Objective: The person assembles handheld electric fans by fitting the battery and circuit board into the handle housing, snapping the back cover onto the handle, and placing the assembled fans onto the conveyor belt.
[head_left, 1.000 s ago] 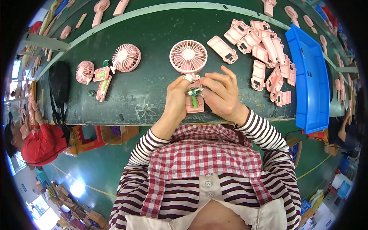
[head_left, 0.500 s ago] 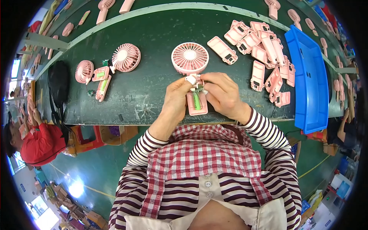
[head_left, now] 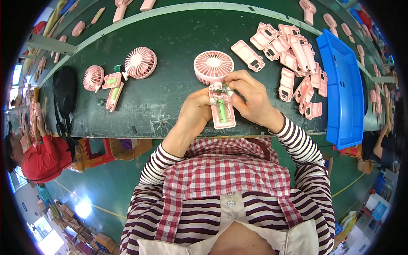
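A pink handheld fan [head_left: 213, 67] lies near the bench's front edge, its round grille away from me and its open handle toward me. Inside the handle sits a green battery cell [head_left: 222, 111] with thin wires. A small green circuit board [head_left: 221, 88] shows at the handle's upper end, by the neck. My left hand [head_left: 196, 111] grips the handle from its left side, thumb on the edge. At the right, my right hand [head_left: 254, 98] has its fingers closed at the circuit board; the fingertips partly cover what they pinch.
Two more opened fans [head_left: 140, 63] [head_left: 93, 78] with batteries and boards lie at left. Pink handle covers [head_left: 293, 51] are piled at right beside a blue tray [head_left: 340, 89]. A black bag [head_left: 65, 95] rests at the bench's left end. A person in red [head_left: 46, 155] sits farther left.
The fan has shifted slightly right. The circuit board now lies at the handle's upper end, and more of the battery and wires shows. My right fingers have moved up and right.
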Demonstrator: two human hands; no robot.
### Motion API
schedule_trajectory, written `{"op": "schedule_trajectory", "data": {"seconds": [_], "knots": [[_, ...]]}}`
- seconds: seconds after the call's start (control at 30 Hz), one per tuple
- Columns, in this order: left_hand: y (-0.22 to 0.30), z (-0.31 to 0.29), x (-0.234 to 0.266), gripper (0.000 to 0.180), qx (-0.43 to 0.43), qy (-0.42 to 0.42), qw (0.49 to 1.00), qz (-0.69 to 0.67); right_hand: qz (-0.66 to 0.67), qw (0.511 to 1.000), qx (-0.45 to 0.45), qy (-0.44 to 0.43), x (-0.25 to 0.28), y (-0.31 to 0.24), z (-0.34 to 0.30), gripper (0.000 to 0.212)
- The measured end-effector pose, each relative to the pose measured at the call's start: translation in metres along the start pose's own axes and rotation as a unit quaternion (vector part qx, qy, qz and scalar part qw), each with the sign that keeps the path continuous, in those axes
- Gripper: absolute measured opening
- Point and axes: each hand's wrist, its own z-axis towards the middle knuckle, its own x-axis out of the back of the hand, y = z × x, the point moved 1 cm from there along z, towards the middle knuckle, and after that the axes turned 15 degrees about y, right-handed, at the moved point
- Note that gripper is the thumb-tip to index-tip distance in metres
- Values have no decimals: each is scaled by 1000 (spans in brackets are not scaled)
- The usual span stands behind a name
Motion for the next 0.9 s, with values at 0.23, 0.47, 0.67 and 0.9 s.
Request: {"op": "schedule_trajectory", "data": {"seconds": [0.23,0.47,0.67,0.9], "knots": [[4,-2,-2,35,29,-42,993,-107,-4,999,24,-26,0,3,1,18],[1,-1,-3,40,3,13,999,-49,6,999,-13,-35,1,1,1,17],[1,0,-3,41,-2,18,999,-42,-6,999,-6,-51,1,0,4,14],[3,-2,-4,37,13,9,998,-58,-11,998,8,-59,1,1,3,18]]}}
